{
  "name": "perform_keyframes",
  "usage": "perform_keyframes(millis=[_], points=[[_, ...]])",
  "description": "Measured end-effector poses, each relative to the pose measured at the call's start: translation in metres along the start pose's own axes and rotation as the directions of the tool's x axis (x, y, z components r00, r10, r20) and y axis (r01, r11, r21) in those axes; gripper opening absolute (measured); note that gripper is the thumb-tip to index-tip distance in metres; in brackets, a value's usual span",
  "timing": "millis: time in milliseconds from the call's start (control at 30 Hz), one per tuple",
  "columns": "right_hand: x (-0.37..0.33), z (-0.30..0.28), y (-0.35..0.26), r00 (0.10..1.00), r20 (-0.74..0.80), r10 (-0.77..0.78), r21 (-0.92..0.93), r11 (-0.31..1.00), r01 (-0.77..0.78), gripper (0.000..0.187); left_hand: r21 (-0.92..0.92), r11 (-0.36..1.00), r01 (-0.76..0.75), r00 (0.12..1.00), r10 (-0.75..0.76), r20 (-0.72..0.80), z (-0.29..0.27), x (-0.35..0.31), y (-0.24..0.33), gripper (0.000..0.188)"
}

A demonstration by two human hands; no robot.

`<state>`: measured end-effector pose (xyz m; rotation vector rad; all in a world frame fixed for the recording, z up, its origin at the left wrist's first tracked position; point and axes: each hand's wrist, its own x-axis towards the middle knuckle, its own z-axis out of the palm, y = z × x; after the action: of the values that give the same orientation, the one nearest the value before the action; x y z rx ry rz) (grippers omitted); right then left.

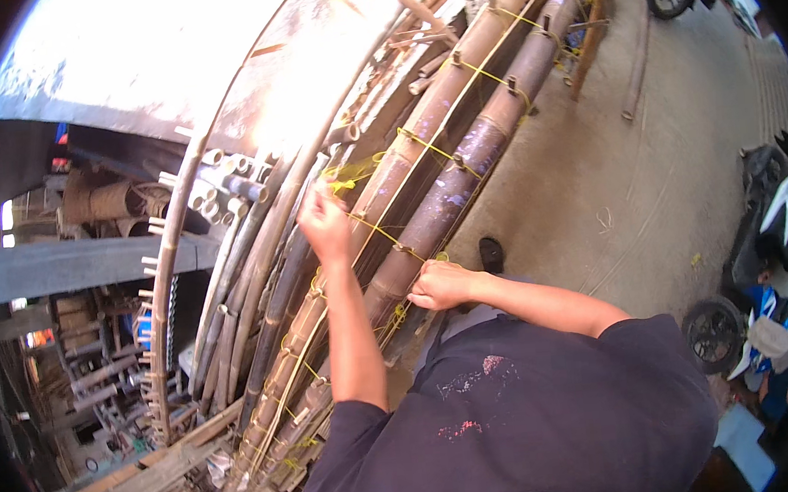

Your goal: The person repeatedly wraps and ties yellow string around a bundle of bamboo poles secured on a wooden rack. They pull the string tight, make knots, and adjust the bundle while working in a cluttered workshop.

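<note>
1. Nearest our body, the right hand (441,286) sits just off centre toward four o'clock; its fingers are curled in at the edge of the dark bamboo pole (483,142); we cannot tell whether cord is caught in them; we would keep this side low and steady, so nothing slips.

2. From there the yellow cord (374,228) crosses toward ten o'clock, over both poles; we judge that a wrap is being drawn snug; we should pull square across and let no twist get under the line.

3. The brown bamboo pole (433,99) lies just beyond the dark one, both running from seven o'clock to one o'clock; an even pull ought to keep them parallel.

4. At ten o'clock the left hand (325,222) is pinched narrow, seemingly on the cord; a loose yellow tangle (351,173) lies just past its fingertips; we would free that slack before hauling, lest it knot.

5. Toward one o'clock, yellow wraps cross the poles near short upright pegs (512,84); we can match their spacing and tension.

6. Farther toward ten o'clock is a stack of poles (246,188); we would pull short, keeping knuckles clear.
</note>
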<state>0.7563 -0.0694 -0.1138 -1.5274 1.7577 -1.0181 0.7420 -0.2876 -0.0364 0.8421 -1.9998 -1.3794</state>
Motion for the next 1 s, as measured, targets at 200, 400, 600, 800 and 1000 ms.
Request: perform_keyframes(millis=[200, 400, 600, 800, 1000], points=[[0.009, 0.02, -0.023, 0.998, 0.041, 0.048, -0.509, 0.861, -0.021, 0.016, 0.689, 0.725, -0.012, 1.0, 0.009, 0.008, -0.02, 0.056, -0.108, 0.034], [0.01, 0.099, -0.067, 0.897, 0.341, 0.28, 0.505, 0.751, -0.426, 0.024, 0.649, 0.753, -0.108, 0.992, 0.039, 0.12, -0.116, -0.015, -0.033, 0.034], [0.08, 0.156, -0.124, 0.686, -0.381, 0.619, 0.846, -0.065, 0.529, 0.023, 0.497, 0.859, -0.123, 0.961, -0.021, 0.274, -0.193, -0.138, -0.115, 0.029], [0.201, 0.076, -0.189, 0.989, 0.104, 0.108, -0.247, 0.966, -0.079, 0.047, 0.264, 0.937, -0.228, 0.97, 0.197, 0.14, -0.18, -0.138, -0.136, 0.03], [0.221, 0.05, -0.128, 0.987, 0.129, 0.096, 0.268, 0.955, -0.128, 0.049, 0.472, 0.88, -0.048, 0.992, -0.012, 0.123, -0.183, -0.135, -0.12, 0.031]])
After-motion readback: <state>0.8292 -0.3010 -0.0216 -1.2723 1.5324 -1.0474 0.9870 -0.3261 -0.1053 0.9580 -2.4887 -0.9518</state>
